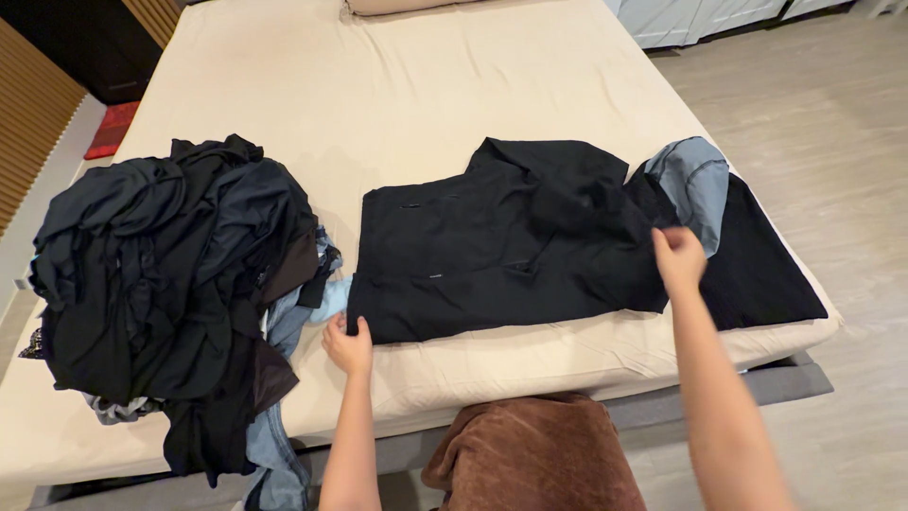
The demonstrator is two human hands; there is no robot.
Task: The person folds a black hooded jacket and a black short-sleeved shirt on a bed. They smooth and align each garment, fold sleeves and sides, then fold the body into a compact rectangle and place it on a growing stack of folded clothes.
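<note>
Black cloth makes up the one garment spread flat, a black buttoned shirt-like garment (511,251) lying across the near middle of the bed, with a grey-blue lining (698,185) turned out at its right end. Two bare hands work on it. The left hand (348,346) pinches the garment's near left corner, fingers closed on the hem. The right hand (678,257) grips a fold of the black cloth near the right end, fingers curled shut around it, lifting it slightly off the bed.

One heap of dark crumpled clothes (175,284) sits well to the left, with pale blue denim pieces (284,326) showing beneath it and hanging over the near edge. One brown plush towel-like cloth (539,454) lies at the near edge, below the bed.

Beneath all this is one wide bed with a beige fitted sheet (407,95) on a grey frame (804,378). One beige pillow (397,6) shows at the far edge. Light wood-look flooring (832,132) runs along the right, white cabinets (700,17) stand far right, and a slatted wooden wall (33,114) and a red mat (113,128) lie far left.
</note>
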